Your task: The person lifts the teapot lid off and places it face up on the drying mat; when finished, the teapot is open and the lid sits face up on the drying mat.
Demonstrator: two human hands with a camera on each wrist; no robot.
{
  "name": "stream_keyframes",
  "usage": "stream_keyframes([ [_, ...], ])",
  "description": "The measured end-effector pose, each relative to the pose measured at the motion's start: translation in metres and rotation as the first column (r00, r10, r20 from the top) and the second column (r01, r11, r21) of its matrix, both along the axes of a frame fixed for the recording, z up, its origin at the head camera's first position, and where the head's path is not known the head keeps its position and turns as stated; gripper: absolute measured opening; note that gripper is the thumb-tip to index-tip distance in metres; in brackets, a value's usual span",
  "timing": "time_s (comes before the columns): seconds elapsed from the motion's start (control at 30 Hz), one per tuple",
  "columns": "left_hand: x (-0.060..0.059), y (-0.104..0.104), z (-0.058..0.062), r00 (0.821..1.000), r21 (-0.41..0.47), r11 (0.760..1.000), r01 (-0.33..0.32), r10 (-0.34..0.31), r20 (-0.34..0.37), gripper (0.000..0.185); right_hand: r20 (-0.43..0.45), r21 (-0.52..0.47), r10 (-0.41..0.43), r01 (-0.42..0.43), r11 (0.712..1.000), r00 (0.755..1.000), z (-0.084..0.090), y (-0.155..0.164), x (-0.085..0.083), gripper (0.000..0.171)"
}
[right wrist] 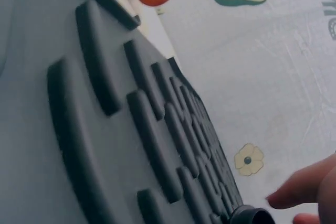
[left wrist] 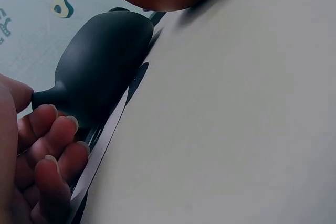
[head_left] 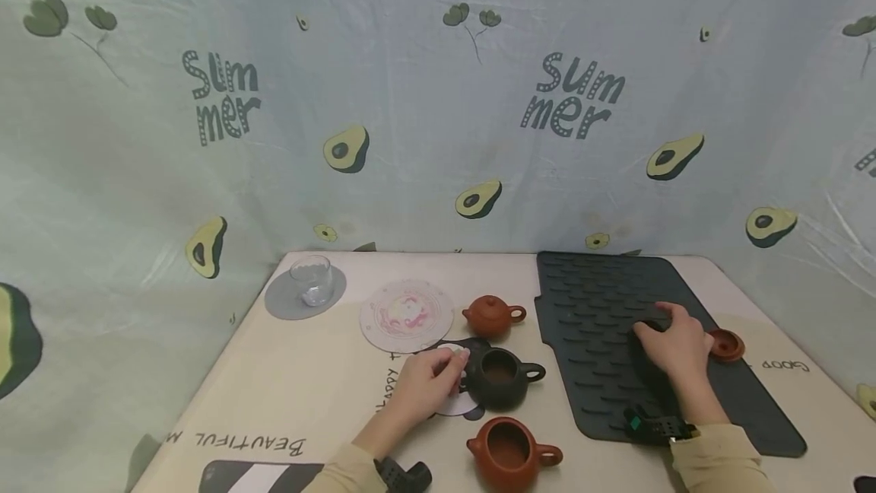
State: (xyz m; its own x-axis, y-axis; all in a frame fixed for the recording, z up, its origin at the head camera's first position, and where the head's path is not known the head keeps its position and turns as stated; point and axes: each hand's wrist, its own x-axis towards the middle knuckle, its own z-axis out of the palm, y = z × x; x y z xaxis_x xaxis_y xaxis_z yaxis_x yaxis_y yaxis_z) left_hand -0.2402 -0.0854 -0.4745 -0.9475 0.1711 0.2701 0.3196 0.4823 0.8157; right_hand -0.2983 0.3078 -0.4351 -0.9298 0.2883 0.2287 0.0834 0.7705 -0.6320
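- The left arm reaches forward and slants to the person's right, its tan sleeve (head_left: 349, 470) ending short of the bare wrist (head_left: 375, 434).
- The left hand (head_left: 424, 383) is set in a pinch, thumb (left wrist: 17, 92) against index side, the other fingers (left wrist: 50, 179) curled loosely beneath.
- The right arm reaches forward too, leaning slightly left, its sleeve (head_left: 715, 462) also stopping near the wrist.
- The right hand (head_left: 680, 345) is turned down, thumb (right wrist: 296, 190) and index finger spread apart.
- The two hands are well apart.
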Motion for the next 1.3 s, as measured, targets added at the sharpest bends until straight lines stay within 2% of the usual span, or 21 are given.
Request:
stream_keyframes([
  [0.07,-0.002,-0.001,0.001,1.000,0.011,1.000,-0.007,0.006,0.022,0.045,-0.057,-0.024,-0.031,0.030,0.999,0.998,0.003,-0.002,0.000,0.056],
  [0.2,-0.005,-0.002,0.001,0.993,0.066,0.998,0.006,-0.014,0.118,0.044,-0.141,-0.054,-0.056,0.049,0.997,0.988,0.013,-0.009,0.001,0.050],
  [0.3,-0.009,-0.002,0.003,0.986,0.113,0.993,0.021,-0.040,0.164,0.044,-0.196,-0.063,-0.024,0.012,0.998,0.980,0.023,-0.017,0.002,0.046],
  [0.43,-0.013,-0.002,0.005,0.984,0.130,0.991,0.019,-0.042,0.175,0.042,-0.230,-0.055,0.052,-0.066,0.996,0.972,0.037,-0.033,0.005,0.044],
  [0.6,-0.022,0.002,0.005,0.976,0.155,0.988,0.009,-0.042,0.211,0.048,-0.152,-0.087,0.185,-0.200,0.976,0.971,0.050,-0.062,0.012,0.044],
  [0.7,-0.030,0.005,0.005,0.973,0.165,0.986,0.011,-0.048,0.227,0.054,-0.103,-0.088,0.279,-0.288,0.954,0.955,0.053,-0.081,0.016,0.043],
  [0.87,-0.043,0.009,0.010,0.959,0.192,0.981,0.021,-0.074,0.274,0.057,-0.118,-0.033,0.368,-0.374,0.927,0.922,0.058,-0.112,0.017,0.034],
  [0.97,-0.050,0.012,0.015,0.941,0.224,0.974,0.013,-0.087,0.326,0.059,-0.115,0.008,0.418,-0.419,0.908,0.901,0.062,-0.128,0.011,0.030],
  [1.17,-0.063,0.015,0.022,0.905,0.262,0.963,-0.066,-0.052,0.421,0.054,0.019,0.041,0.529,-0.530,0.847,0.848,0.063,-0.152,-0.012,0.028],
  [1.3,-0.075,0.016,0.022,0.892,0.282,0.957,-0.061,-0.075,0.446,0.048,0.096,0.074,0.537,-0.545,0.835,0.838,0.062,-0.167,-0.024,0.030],
])
